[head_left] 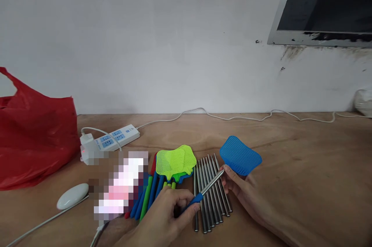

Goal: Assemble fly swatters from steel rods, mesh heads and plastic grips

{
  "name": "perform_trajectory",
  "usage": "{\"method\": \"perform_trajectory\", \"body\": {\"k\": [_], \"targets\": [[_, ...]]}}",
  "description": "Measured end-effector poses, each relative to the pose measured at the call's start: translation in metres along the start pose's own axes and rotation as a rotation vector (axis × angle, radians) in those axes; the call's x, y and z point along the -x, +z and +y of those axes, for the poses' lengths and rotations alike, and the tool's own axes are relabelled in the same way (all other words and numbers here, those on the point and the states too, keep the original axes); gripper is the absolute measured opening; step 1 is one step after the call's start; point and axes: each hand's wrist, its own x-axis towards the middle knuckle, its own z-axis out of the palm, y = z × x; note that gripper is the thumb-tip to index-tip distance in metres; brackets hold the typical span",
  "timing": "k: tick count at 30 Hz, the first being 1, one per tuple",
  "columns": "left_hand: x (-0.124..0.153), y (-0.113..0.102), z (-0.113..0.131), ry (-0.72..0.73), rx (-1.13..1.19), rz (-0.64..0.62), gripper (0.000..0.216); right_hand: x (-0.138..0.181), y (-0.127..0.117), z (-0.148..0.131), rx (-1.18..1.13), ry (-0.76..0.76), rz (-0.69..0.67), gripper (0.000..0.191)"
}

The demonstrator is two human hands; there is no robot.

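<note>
My left hand (165,216) is closed round the blue grip of a thin metal rod (210,185) and points it up to the right. My right hand (242,192) pinches a blue mesh swatter head (240,155) by its lower edge, right at the rod's tip. Under both hands lies a row of several bare metal rods (212,196). To their left sits a pile of swatter parts with a lime-green mesh head (176,160) on top and coloured handles (147,200) fanned out below.
A red plastic bag (35,138) sits at the left of the wooden table (305,169). A white power strip (112,140) and its cable (232,117) run along the wall. A white oval device (72,196) lies near the front left. A blurred-out patch lies beside the handles.
</note>
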Motion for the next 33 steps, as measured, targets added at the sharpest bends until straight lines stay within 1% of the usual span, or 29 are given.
{"method": "perform_trajectory", "body": {"k": [3, 8, 10, 13, 15, 17, 20, 22, 25, 27, 29, 33], "targets": [[0.001, 0.0, 0.003, -0.003, -0.022, 0.006, 0.04, 0.0, -0.001, 0.0, 0.009, -0.026, -0.003, 0.036], [0.0, 0.001, 0.01, 0.052, -0.002, 0.021, 0.038, 0.002, 0.001, -0.006, 0.041, -0.056, -0.02, 0.036], [-0.001, 0.002, 0.01, 0.073, 0.019, 0.025, 0.039, 0.004, 0.004, -0.01, 0.06, -0.025, -0.067, 0.036], [-0.001, 0.002, 0.006, 0.105, 0.027, 0.017, 0.043, 0.009, 0.008, -0.014, 0.071, 0.059, -0.21, 0.034], [0.0, 0.001, 0.004, 0.118, -0.002, 0.021, 0.045, 0.01, 0.008, -0.015, 0.057, 0.078, -0.248, 0.034], [0.002, -0.002, 0.003, 0.126, -0.041, 0.044, 0.047, 0.007, 0.006, -0.016, 0.046, 0.056, -0.188, 0.036], [0.002, -0.005, 0.002, 0.155, -0.088, 0.082, 0.044, -0.003, -0.004, -0.02, 0.101, 0.007, -0.01, 0.042], [0.001, -0.006, 0.001, 0.174, -0.136, 0.1, 0.04, -0.012, -0.013, -0.023, 0.184, -0.036, 0.069, 0.042], [-0.001, -0.005, -0.002, 0.174, -0.227, 0.112, 0.035, -0.028, -0.029, -0.024, 0.414, -0.146, 0.074, 0.042], [-0.001, -0.004, -0.003, 0.171, -0.273, 0.124, 0.034, -0.037, -0.039, -0.022, 0.636, -0.246, 0.094, 0.043], [0.0, -0.003, -0.005, 0.169, -0.307, 0.141, 0.033, -0.044, -0.048, -0.02, 0.969, -0.386, 0.147, 0.041], [0.0, -0.005, -0.007, 0.173, -0.35, 0.159, 0.031, -0.053, -0.065, -0.021, 1.178, -0.424, 0.229, 0.028]]}}
